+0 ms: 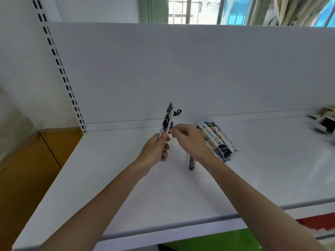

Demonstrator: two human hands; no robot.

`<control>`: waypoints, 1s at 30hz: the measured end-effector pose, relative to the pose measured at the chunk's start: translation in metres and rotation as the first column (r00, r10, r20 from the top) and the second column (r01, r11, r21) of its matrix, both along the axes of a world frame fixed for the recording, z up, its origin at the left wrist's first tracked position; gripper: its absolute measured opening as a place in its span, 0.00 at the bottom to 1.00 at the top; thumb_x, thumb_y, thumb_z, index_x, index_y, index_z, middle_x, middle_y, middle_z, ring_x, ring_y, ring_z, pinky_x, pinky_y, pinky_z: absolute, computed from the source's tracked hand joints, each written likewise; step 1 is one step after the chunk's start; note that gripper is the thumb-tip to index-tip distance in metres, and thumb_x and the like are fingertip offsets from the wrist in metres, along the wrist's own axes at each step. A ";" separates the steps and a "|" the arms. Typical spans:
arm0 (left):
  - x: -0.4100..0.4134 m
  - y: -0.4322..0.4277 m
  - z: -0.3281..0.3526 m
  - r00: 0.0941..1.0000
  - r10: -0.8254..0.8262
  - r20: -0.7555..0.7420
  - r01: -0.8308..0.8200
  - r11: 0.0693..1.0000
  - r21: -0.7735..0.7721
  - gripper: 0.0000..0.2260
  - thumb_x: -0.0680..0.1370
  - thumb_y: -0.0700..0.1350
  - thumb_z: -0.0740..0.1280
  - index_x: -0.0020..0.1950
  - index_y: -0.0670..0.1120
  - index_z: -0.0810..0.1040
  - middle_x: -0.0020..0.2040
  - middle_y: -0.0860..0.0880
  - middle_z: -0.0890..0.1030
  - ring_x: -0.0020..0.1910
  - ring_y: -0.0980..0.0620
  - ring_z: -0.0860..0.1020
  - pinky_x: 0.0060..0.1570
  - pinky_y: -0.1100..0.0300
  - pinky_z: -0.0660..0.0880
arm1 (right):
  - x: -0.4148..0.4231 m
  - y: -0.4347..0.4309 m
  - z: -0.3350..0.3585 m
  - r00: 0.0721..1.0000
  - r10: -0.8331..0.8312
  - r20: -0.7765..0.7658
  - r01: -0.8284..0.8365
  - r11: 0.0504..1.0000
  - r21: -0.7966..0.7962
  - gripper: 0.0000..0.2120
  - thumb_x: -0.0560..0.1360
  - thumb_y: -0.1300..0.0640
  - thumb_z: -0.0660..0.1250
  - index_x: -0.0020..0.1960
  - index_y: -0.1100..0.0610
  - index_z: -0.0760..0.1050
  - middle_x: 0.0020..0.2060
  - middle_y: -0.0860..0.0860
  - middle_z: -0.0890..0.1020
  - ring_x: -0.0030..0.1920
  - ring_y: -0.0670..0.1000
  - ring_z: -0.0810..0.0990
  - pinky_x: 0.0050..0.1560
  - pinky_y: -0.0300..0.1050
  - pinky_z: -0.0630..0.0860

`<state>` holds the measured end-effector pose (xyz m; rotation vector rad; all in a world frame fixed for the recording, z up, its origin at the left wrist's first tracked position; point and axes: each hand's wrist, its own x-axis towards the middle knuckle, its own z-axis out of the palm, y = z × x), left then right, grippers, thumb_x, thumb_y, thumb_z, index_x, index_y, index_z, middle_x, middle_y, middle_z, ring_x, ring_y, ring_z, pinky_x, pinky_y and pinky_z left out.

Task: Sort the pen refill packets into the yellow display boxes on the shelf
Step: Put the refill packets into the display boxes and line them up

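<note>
My left hand [156, 149] grips a small bunch of black-and-white pen refill packets [167, 118], held upright above the white shelf [126, 187]. My right hand [188, 138] pinches the edge of one packet in that bunch near its middle. A pile of several more refill packets [217, 140] lies on the shelf just right of my right hand. One single packet [191, 163] lies flat under my right wrist. At the far right edge a blurred box [324, 122] with dark contents stands on the shelf; its colour is unclear.
A white back panel [181, 69] rises behind the shelf, with a slotted upright [59, 66] at its left. Orange-brown cabinets [27, 169] stand lower left. A window and curtains show above the panel. The shelf's front edge [181, 227] runs below my forearms.
</note>
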<state>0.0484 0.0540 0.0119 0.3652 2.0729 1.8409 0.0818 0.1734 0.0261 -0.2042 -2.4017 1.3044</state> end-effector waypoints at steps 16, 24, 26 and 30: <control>0.075 0.121 0.005 0.993 -0.114 -0.004 0.114 0.993 -0.020 0.19 0.81 0.57 0.49 0.46 0.48 0.74 0.36 0.46 0.79 0.33 0.50 0.79 0.36 0.58 0.77 | 0.070 0.126 0.017 0.989 -0.147 -0.021 0.135 0.951 -0.279 0.06 0.71 0.65 0.62 0.37 0.57 0.73 0.31 0.54 0.77 0.27 0.51 0.75 0.27 0.40 0.76; 0.101 0.165 0.008 0.976 -0.216 0.013 0.216 0.970 -0.113 0.24 0.78 0.62 0.48 0.44 0.44 0.70 0.29 0.50 0.68 0.20 0.57 0.64 0.21 0.66 0.60 | 0.099 0.177 0.022 1.000 -0.016 0.004 0.016 1.000 -0.022 0.22 0.66 0.55 0.75 0.58 0.47 0.74 0.48 0.48 0.75 0.37 0.46 0.74 0.35 0.41 0.78; 0.106 0.176 0.006 0.968 -0.251 0.004 0.249 0.955 -0.161 0.24 0.78 0.63 0.48 0.44 0.44 0.71 0.29 0.50 0.69 0.20 0.58 0.65 0.21 0.66 0.61 | 0.110 0.192 0.022 0.999 -0.015 0.036 0.014 0.999 0.043 0.15 0.67 0.55 0.75 0.52 0.51 0.78 0.48 0.49 0.74 0.37 0.45 0.74 0.34 0.43 0.80; 0.119 0.203 0.002 0.953 -0.299 -0.050 0.282 0.935 -0.214 0.18 0.81 0.55 0.52 0.41 0.45 0.71 0.29 0.49 0.70 0.20 0.57 0.66 0.22 0.66 0.62 | 0.132 0.223 0.019 0.999 -0.040 0.037 0.038 0.998 0.048 0.08 0.69 0.61 0.71 0.48 0.55 0.80 0.45 0.50 0.80 0.37 0.49 0.78 0.35 0.46 0.82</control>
